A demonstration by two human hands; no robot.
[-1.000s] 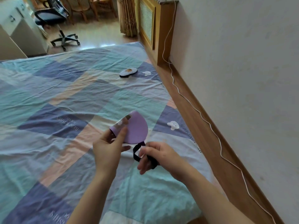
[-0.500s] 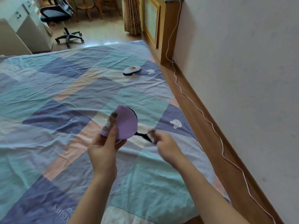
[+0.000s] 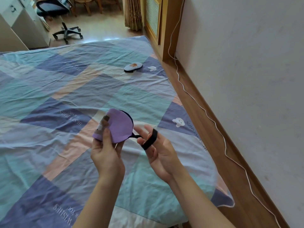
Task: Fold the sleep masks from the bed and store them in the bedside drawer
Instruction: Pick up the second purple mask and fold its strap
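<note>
my left hand [image 3: 105, 155] pinches the folded purple sleep mask [image 3: 117, 127] just above the bed [image 3: 49, 96], thumb pressed on its front. if that pinch slackens, the fold could spring open. at its 4 o'clock, the black strap [image 3: 148, 139] runs taut over my right hand [image 3: 158, 150], fingers spread and nearly straight; it could slide off and snap back. a second mask [image 3: 133, 67] lies at 12 o'clock, well apart, easy to forget. no drawer in view.
</note>
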